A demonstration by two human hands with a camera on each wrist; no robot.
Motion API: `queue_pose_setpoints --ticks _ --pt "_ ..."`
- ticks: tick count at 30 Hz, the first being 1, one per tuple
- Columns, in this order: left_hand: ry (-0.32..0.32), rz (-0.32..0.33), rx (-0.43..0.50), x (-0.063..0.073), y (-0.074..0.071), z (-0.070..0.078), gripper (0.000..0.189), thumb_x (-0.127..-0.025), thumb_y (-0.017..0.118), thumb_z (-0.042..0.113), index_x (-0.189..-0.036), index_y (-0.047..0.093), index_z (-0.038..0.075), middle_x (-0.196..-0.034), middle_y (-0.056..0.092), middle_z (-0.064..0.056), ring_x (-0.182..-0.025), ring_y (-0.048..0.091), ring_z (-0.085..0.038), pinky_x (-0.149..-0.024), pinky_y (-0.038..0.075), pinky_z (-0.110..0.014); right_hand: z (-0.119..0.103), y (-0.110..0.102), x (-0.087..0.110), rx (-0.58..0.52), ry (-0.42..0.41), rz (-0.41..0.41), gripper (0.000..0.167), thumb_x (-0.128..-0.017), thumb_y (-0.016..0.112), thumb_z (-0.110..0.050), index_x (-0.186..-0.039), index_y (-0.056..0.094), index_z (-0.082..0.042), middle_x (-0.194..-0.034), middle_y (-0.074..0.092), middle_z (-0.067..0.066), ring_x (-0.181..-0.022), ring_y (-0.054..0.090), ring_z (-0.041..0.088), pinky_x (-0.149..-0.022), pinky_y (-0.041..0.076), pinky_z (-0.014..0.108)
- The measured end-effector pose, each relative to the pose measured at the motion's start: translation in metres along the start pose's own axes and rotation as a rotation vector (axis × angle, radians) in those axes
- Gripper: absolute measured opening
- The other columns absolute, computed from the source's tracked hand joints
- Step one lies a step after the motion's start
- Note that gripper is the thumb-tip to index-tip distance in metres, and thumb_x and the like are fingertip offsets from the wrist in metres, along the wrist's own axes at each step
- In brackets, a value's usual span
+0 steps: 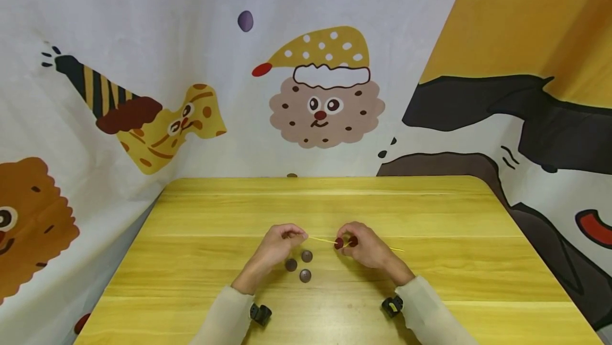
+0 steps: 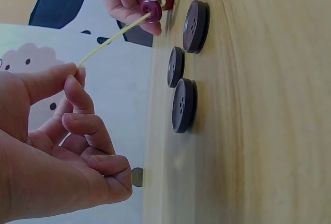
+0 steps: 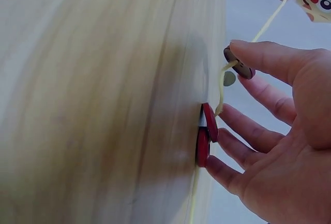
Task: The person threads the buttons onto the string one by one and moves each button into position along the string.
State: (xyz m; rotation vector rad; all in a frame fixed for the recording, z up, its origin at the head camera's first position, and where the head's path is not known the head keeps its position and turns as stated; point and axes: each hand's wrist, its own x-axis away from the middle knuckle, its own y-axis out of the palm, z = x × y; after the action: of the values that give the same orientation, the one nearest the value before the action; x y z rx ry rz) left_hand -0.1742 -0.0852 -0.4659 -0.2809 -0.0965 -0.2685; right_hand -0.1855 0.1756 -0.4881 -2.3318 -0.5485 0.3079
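Observation:
My left hand (image 1: 276,244) pinches the end of a yellow string (image 2: 111,40) between thumb and forefinger. The string runs taut to a dark red button (image 2: 149,12), which my right hand (image 1: 367,246) holds by its edge between thumb and forefinger. It passes through that button (image 3: 243,70) and bends down to two red buttons (image 3: 209,123) in the right wrist view, by the lower fingers and close to the tabletop. Beyond my right hand, the string's tail lies out to the right. Three dark brown buttons (image 1: 305,275) lie between my hands, nearer to the left one.
The light wooden table (image 1: 191,260) has rounded far corners. Behind it hangs a white cloth (image 1: 229,95) printed with cartoon figures, reaching down to the table's back edge. A small black device (image 1: 260,314) sits at each wrist.

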Motion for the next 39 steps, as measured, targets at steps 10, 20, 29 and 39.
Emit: queue_pose_setpoints --ticks 10,20,29,39 --pt "-0.006 0.014 -0.01 0.002 -0.001 0.004 0.022 -0.097 0.064 0.021 -0.105 0.07 0.001 -0.095 0.061 -0.006 -0.085 0.05 -0.023 -0.074 0.04 -0.033 0.004 -0.003 0.001 0.001 -0.005 0.012 0.021 -0.083 0.078 -0.004 -0.097 0.064 -0.012 -0.104 0.061 0.006 -0.093 0.054 0.023 -0.08 0.049 0.04" --pt "-0.011 0.015 -0.02 0.016 -0.001 0.027 0.018 -0.098 0.061 0.014 -0.103 0.069 0.0 -0.097 0.062 -0.009 -0.084 0.049 -0.02 -0.074 0.039 -0.033 0.005 -0.003 0.003 0.027 0.061 0.06 0.021 -0.082 0.081 -0.008 -0.092 0.064 -0.017 -0.116 0.06 0.008 -0.114 0.051 0.032 -0.094 0.046 0.049" --pt "-0.007 0.014 -0.024 0.001 -0.001 -0.002 0.023 -0.098 0.063 0.022 -0.107 0.069 0.002 -0.1 0.062 -0.006 -0.087 0.051 -0.02 -0.073 0.041 -0.033 0.006 -0.006 0.005 0.059 0.118 0.08 0.02 -0.083 0.08 -0.007 -0.092 0.064 -0.017 -0.119 0.059 0.009 -0.118 0.051 0.033 -0.098 0.043 0.051" --pt "-0.009 0.018 0.009 0.002 -0.003 -0.001 0.024 -0.097 0.064 0.024 -0.107 0.07 0.003 -0.099 0.063 -0.005 -0.09 0.053 -0.025 -0.073 0.041 -0.033 0.008 -0.008 0.007 0.079 0.128 0.084 0.022 -0.081 0.079 -0.002 -0.093 0.064 -0.014 -0.12 0.059 0.013 -0.119 0.051 0.037 -0.1 0.042 0.054"
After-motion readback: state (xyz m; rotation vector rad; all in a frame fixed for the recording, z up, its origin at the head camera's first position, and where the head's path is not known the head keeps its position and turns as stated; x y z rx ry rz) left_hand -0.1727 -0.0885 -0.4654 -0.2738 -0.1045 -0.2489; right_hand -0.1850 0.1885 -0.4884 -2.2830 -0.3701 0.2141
